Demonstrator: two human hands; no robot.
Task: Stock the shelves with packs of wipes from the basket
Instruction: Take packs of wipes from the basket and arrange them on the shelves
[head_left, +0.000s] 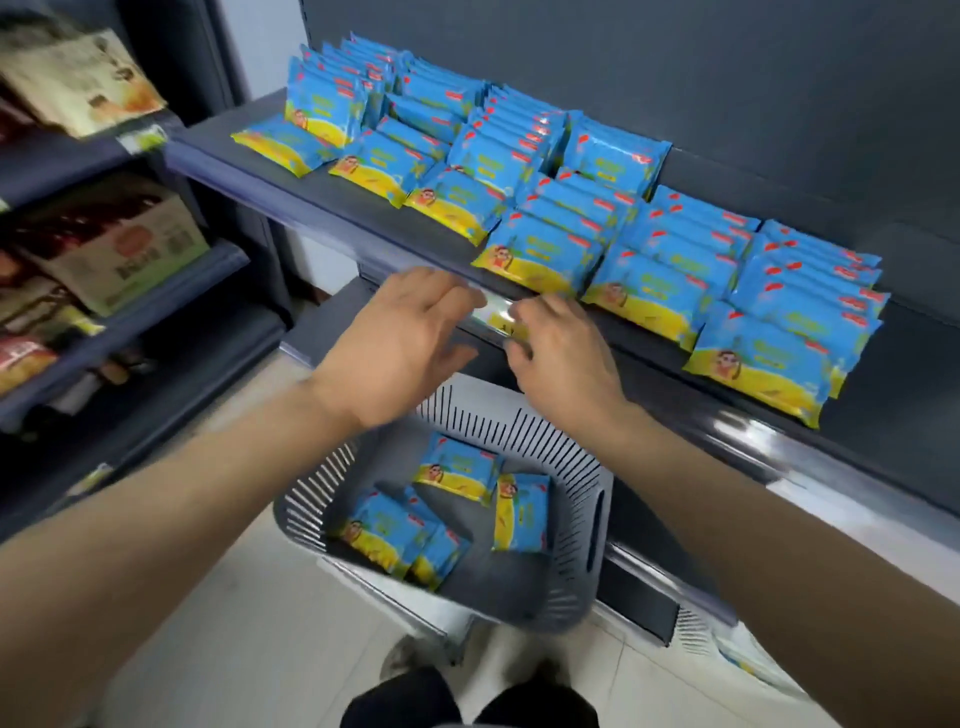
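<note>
- Left hand (410, 338): fingers straight and spread, holding nothing; it hovers above the basket (576, 519), just before the shelf (322, 202) edge.
- Right hand (563, 358): fingers bent at the shelf's front rail (498, 319); motion blur, so it cannot be told whether they grip anything.
- Packs (540, 249): blue over yellow wrappers with a red patch at a top corner and a cartoon figure at lower left. They lie in overlapping rows across the shelf, front to back.
- Pack lettering: too blurred to read.
- Rail: clear strip with a yellowish tag between the two hands; marks on it are illegible.
- Basket: grey, slotted walls, below the hands on the tiled floor (270, 623).
- Loose packs (457, 467): about four in the basket, same wrapper, lying at mixed angles.
- Left racks: a carton (130, 244) with a red oval logo; its text is unreadable.
</note>
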